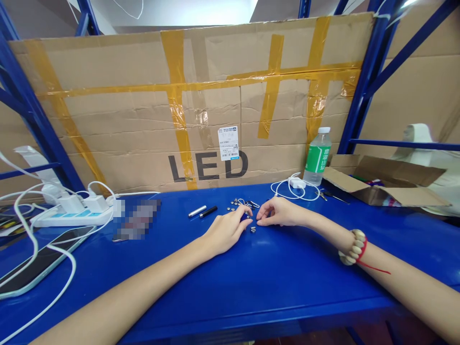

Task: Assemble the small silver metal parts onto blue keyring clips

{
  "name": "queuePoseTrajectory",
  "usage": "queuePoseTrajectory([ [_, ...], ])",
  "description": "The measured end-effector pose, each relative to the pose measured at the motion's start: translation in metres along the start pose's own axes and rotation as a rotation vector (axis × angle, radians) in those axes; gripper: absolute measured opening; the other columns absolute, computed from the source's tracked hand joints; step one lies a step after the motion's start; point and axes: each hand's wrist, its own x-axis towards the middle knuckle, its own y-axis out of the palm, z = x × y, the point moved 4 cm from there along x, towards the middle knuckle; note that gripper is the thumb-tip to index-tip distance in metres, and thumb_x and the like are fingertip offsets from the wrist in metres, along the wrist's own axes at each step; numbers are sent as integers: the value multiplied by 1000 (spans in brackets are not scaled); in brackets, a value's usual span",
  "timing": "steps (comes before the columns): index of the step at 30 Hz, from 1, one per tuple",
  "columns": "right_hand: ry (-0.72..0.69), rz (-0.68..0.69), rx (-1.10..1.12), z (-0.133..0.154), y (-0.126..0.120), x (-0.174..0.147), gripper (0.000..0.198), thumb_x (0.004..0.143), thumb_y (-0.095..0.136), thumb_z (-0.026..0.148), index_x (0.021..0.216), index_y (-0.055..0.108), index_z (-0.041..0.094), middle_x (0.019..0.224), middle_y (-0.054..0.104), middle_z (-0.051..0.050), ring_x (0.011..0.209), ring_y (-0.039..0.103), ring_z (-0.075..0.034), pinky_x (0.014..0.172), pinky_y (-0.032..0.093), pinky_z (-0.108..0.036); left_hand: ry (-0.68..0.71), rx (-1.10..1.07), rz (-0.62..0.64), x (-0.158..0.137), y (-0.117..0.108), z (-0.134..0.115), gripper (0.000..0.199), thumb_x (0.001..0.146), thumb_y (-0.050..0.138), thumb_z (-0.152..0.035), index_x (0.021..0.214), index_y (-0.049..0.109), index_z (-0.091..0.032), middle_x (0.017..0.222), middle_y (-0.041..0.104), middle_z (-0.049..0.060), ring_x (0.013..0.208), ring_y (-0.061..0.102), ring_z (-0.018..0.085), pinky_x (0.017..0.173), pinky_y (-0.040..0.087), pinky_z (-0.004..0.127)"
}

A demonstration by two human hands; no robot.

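Note:
My left hand point(227, 229) rests low over the blue tabletop point(280, 278), with thumb and fingers closed at a small dark part that is mostly hidden. Facing it from the right, my right hand point(276, 212) has its fingers curled and its thumb close to the fingertips; what they hold, if anything, is too small to make out. Between the hands, slightly nearer to me, lies a small shiny metal piece point(253, 229). Just beyond are a dark carabiner clip point(252, 204) and several tiny metal pieces point(233, 203). A silver tube point(197, 211) and a black tube point(208, 212) lie left of them.
At the left are a white power strip point(68, 218) with plugs and cables, a phone point(43, 258) and a blurred-out flat object point(138, 220). A bottle point(317, 157), white cable point(294, 184) and open cardboard box point(388, 184) stand back right. Cardboard point(143, 134) walls the back.

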Motion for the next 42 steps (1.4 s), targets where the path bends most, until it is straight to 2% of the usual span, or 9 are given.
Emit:
queuePoseTrajectory([
  [4,-39,2,-5,4,0,-2,68,55,39,72,102,54,24,90,53,7,54,35,21,50,28,10,0,13,4,1,0,-1,23,93,31,-34,108,41,-21,95,58,1,86,57,16,73,40,26],
  [12,-58,-96,-50,4,-2,-1,58,59,41,66,95,58,25,90,53,9,60,39,23,53,24,13,3,7,-5,0,0,-1,23,93,30,-35,108,40,-22,97,58,1,88,57,16,73,40,26],
  [16,-76,-218,-10,7,-8,-3,60,60,39,67,96,59,22,89,54,8,56,35,23,52,20,11,5,-1,-30,1,0,0,25,92,32,-36,112,37,-21,100,57,2,88,57,17,75,41,27],
  [20,-164,-352,94,18,-12,-7,71,60,33,71,102,57,19,94,53,7,54,30,24,52,21,10,-14,-3,-41,1,1,4,26,92,32,-36,113,39,-21,102,57,2,88,57,17,74,41,28],
  [26,-292,-350,249,34,-7,-14,75,62,32,69,104,55,12,95,52,2,57,32,24,54,25,10,-20,-1,-39,2,2,7,25,92,33,-36,109,44,-20,99,59,2,88,58,18,69,40,27],
  [30,-277,-344,236,36,-3,-14,72,59,36,70,98,58,13,95,52,3,62,34,24,55,25,10,10,-9,-35,1,2,5,25,92,33,-34,112,44,-23,106,57,0,94,56,17,74,40,27],
  [34,-294,-370,197,37,-3,-15,71,60,35,69,97,59,13,96,52,3,65,34,25,57,24,11,19,-9,-35,1,2,6,26,92,32,-36,110,44,-22,104,58,1,93,56,18,72,40,26],
  [39,-278,-453,202,36,-6,-16,70,62,33,68,99,58,13,95,52,3,59,28,25,55,23,11,0,-21,-44,1,2,6,30,91,35,-36,118,38,-23,103,58,1,89,57,18,70,40,26],
  [42,-323,-462,211,37,-6,-16,68,63,34,66,95,60,12,92,53,3,58,29,25,54,22,12,-7,-48,-39,1,2,5,31,91,35,-36,119,35,-23,104,58,2,91,57,18,71,40,26],
])
